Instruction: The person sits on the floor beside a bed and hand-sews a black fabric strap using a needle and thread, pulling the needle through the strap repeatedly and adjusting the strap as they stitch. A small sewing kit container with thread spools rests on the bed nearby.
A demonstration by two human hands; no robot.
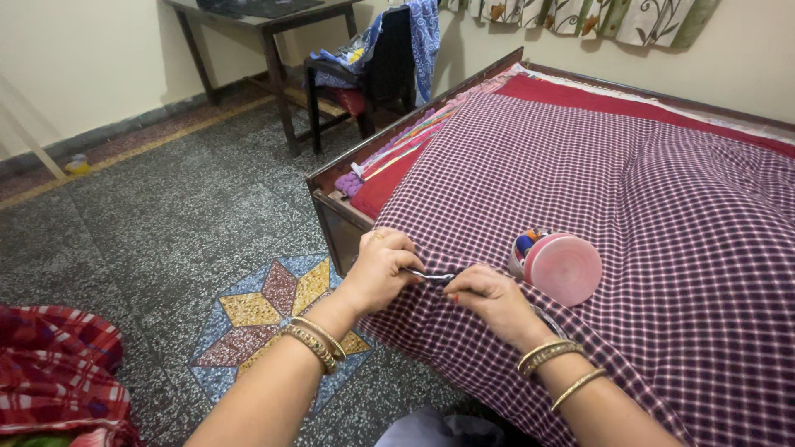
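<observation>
My left hand (383, 266) and my right hand (489, 300) meet over the near corner of a maroon-and-white checked cloth (629, 215) spread on a bed. Both pinch a small fold of that cloth between thumb and fingers, and a thin pale strand or sliver (431, 276) shows between the two hands; what it is I cannot tell. Gold bangles circle both wrists. Just right of my right hand stands a small round box (523, 248) with coloured spools inside, and its pink lid (565, 268) leans tilted against it.
The wooden bed frame (331, 207) edges the speckled grey floor with a star inlay (265, 319). A dark chair (377, 70) draped with blue cloth and a table (265, 21) stand at the back. A red checked bundle (58, 372) lies at lower left.
</observation>
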